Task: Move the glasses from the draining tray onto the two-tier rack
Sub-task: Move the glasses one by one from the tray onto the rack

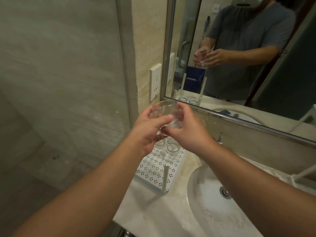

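Observation:
A clear drinking glass (165, 111) is held up in the air by both hands, tilted with its mouth toward the upper left. My left hand (148, 132) grips its side from the left, thumb across the front. My right hand (186, 129) grips the base end from the right. Directly below, a white perforated rack shelf (153, 168) with a white corner post (165, 178) stands on the counter. Two upturned glasses (172, 148) sit at its far end, partly hidden by my hands. Whether this shelf belongs to the rack or the tray is unclear.
A white sink basin (213, 202) with a metal drain lies to the right of the rack. A mirror (256, 57) hangs behind the counter. A glass shower wall (59, 82) stands at left, and a white wall socket (155, 81) is behind the hands.

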